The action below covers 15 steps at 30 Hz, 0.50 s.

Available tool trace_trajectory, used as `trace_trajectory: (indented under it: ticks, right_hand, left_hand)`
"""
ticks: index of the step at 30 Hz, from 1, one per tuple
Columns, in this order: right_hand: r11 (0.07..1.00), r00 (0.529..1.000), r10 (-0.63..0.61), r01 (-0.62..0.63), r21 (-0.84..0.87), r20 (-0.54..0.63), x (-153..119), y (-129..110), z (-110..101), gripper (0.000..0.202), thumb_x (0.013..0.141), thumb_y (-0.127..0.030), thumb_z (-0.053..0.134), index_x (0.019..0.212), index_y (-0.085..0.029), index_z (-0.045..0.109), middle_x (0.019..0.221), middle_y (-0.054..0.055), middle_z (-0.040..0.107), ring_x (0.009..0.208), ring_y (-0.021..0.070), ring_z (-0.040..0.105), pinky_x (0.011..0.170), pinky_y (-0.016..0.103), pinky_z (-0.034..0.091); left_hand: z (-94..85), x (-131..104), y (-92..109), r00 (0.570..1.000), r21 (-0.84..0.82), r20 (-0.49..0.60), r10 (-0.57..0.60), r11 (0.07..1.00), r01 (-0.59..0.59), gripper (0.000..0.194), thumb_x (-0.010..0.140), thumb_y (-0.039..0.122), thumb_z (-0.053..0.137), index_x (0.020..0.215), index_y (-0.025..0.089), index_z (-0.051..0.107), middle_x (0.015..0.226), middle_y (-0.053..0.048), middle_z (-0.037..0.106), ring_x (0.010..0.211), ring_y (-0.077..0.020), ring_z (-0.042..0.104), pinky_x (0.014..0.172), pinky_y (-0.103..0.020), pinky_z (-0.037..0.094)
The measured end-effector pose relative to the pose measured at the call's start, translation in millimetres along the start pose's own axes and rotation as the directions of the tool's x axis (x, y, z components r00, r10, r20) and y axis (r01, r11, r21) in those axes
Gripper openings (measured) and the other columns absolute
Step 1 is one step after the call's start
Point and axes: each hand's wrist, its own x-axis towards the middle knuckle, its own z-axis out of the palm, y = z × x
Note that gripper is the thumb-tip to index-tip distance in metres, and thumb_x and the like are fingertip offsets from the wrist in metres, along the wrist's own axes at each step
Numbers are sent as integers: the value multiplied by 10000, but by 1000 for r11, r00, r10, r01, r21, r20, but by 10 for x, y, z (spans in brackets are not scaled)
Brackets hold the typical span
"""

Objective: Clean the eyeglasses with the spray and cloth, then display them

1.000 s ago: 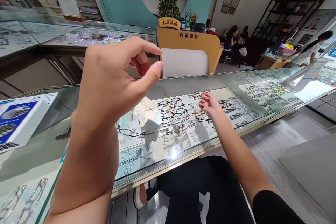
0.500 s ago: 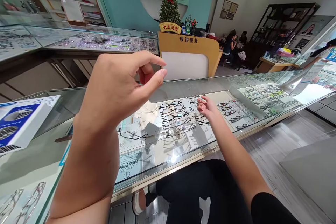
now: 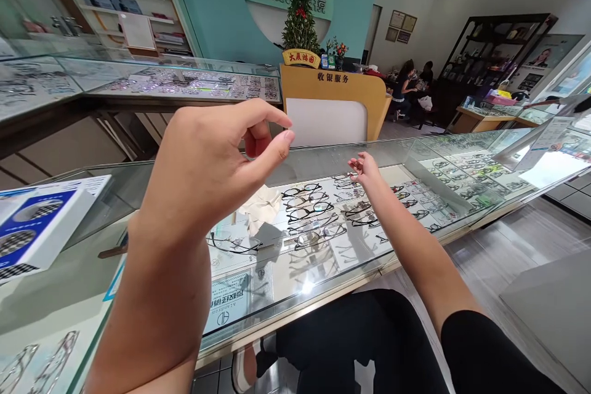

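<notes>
My left hand is raised large in the foreground above the glass display counter. Its thumb and index finger curve towards each other with a small gap, holding nothing; the other fingers are curled. Farther off, my right hand hovers over the counter's far side with its fingers loosely bent apart and no object visible in it. Beneath and between the hands lie several eyeglasses in a column. A pale cloth is left of them, and another pair of glasses lies in front of the cloth.
A blue and white box stands on the glass at left. More frames fill the case to the right. Beyond the counter is a wooden cashier desk with a potted plant. People sit at the back right.
My right hand has moved slightly up and away over the counter, its fingers loosening. My left hand keeps its pose. The whole view has tilted up slightly.
</notes>
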Motion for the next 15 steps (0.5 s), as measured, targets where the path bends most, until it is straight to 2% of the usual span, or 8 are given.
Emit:
trace_trajectory:
  ticks: [9, 15]
  right_hand:
    - [996, 998, -1, -4, -87, -58, 295, 59, 136, 162, 1040, -231, 630, 891, -242, 567, 600, -72, 670, 601, 134, 679, 822, 341, 576]
    - [996, 1000, -3, 6, -86, 30, 274, 24, 187, 191, 1025, -200, 618, 843, -229, 569, 554, -80, 614, 593, 128, 685, 713, 265, 510]
  left_hand:
    - [-14, 6, -4, 1000, 9, -1, 6, 1000, -6, 162, 1010, 339, 700, 1028, 213, 801, 664, 86, 608, 582, -77, 554, 629, -256, 396]
    - [-24, -19, 33, 999, 16, 34, -15, 1000, 14, 159, 1019, 351, 685, 1019, 234, 793, 658, 76, 629, 579, -102, 566, 630, -282, 401]
